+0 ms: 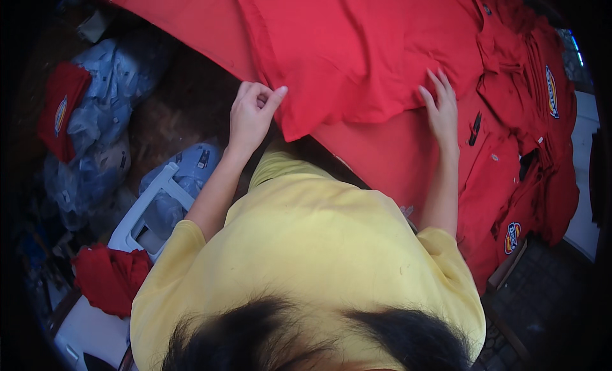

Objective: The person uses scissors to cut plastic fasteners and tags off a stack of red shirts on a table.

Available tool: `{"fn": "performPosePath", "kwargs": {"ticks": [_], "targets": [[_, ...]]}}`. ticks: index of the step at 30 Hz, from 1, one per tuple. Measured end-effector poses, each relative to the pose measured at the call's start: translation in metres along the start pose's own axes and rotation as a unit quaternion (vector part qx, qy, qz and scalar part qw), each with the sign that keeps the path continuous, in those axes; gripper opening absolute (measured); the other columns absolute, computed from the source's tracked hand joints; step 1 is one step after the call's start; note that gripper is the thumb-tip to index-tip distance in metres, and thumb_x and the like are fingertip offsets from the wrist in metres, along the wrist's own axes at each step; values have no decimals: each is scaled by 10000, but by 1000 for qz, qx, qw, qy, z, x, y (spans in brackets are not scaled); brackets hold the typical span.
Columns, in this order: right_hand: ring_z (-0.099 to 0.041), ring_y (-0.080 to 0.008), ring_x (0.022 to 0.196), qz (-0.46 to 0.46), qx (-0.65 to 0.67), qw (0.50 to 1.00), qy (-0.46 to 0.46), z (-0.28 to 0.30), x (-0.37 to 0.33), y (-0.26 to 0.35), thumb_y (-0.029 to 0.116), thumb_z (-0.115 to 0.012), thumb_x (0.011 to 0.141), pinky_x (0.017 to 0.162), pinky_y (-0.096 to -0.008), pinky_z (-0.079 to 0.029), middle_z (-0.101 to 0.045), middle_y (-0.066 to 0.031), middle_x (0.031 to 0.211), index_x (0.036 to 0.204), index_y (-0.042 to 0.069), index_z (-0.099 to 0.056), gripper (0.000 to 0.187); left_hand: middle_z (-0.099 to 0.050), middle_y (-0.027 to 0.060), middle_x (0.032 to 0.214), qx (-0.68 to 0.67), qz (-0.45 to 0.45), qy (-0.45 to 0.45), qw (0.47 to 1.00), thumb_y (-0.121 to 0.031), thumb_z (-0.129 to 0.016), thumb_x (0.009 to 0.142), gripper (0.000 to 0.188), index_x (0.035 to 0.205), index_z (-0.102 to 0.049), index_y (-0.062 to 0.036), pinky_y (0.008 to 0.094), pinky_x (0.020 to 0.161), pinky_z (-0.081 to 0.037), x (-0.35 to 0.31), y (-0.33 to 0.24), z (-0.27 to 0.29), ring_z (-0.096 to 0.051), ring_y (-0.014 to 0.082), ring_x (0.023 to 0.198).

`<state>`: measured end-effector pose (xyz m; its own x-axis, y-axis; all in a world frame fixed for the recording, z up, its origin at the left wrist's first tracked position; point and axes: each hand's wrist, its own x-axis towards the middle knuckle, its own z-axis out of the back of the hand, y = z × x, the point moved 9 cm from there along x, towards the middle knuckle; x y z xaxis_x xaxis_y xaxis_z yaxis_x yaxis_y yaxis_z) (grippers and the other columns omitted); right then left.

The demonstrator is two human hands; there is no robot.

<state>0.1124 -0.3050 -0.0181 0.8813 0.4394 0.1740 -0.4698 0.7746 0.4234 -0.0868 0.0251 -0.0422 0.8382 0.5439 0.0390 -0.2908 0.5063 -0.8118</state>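
A red fabric garment (363, 58) lies spread and slightly wrinkled over a red-covered table (376, 154). One corner hangs past the table's near edge. At the garment's left edge my left hand (252, 116) is closed, with the thumb and curled fingers meeting in a pinch on the cloth. My right hand (442, 112) rests at the garment's right near edge. Its fingers are stretched out and apart, with the fingertips on the fabric. Just right of that hand lies a small black tool (475, 128), perhaps thread snips.
Red garments with patches (529, 116) are heaped along the table's right side. On the left are clear plastic bags (108, 84), a folded red garment (64, 109), a white plastic chair (153, 205) and a crumpled red cloth (111, 278).
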Motion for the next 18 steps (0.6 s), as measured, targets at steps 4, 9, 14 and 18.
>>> {"fn": "performPosePath", "kwargs": {"ticks": [4, 9, 14, 18], "targets": [[-501, -341, 1020, -97, -261, 960, -20, 49, -91, -18, 286, -628, 835, 855, -443, -417, -520, -168, 1085, 1226, 149, -575, 417, -480, 106, 635, 16, -49, 29, 998, -219, -670, 833, 281, 719, -560, 13, 313, 546, -406, -10, -7, -3, -487, 196, 556], [-490, -345, 1011, -267, -210, 940, -30, 58, -196, -73, 297, -606, 859, 860, -447, -413, -496, -171, 1098, 1280, 155, -536, 450, -557, 164, 701, 192, -101, 65, 974, -279, -541, 899, 336, 681, -532, -24, 436, 569, -433, -10, -33, 11, -576, 363, 667], [-490, -363, 1004, -273, -234, 932, -41, 65, -208, -50, 258, -587, 869, 871, -443, -409, -482, -185, 1072, 1342, 131, -467, 504, -551, 156, 674, 170, -144, 55, 973, -227, -527, 902, 299, 675, -538, -32, 424, 559, -446, -5, -62, 26, -566, 364, 650], [-496, -373, 1007, -314, -138, 939, 15, 53, -213, -40, 178, -583, 855, 860, -446, -408, -481, -191, 1053, 1367, 122, -423, 539, -645, 76, 1053, -460, 147, 189, 855, -155, -572, 905, 228, 1096, -569, -30, 322, 818, -498, -15, -19, -16, -635, 199, 910]]}}
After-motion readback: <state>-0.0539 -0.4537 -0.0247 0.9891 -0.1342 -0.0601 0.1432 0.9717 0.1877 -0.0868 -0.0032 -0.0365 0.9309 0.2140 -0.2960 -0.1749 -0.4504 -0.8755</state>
